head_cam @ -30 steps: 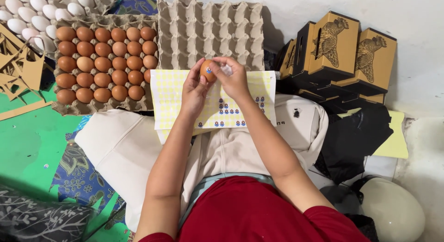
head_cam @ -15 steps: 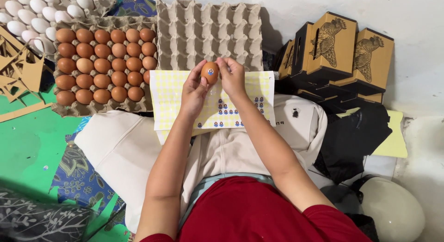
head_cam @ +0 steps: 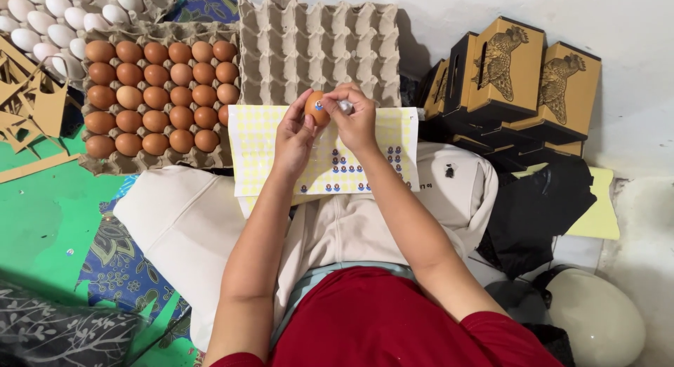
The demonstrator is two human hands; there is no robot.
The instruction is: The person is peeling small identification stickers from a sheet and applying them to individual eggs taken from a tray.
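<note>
Beside the brown-egg tray [head_cam: 91,160], an empty tray [head_cam: 319,48].

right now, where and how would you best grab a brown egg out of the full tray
Probably from straight above, fingertips pinching the rounded top of an egg at the full tray's near edge. Each egg sits upright in a cup with only its upper half showing, and neighbours crowd its sides.

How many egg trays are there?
3. A grey cardboard egg tray of white eggs sits top left, a tray full of brown eggs just below it, an empty tray to that one's right. Stacked trays may hide underneath.
</note>
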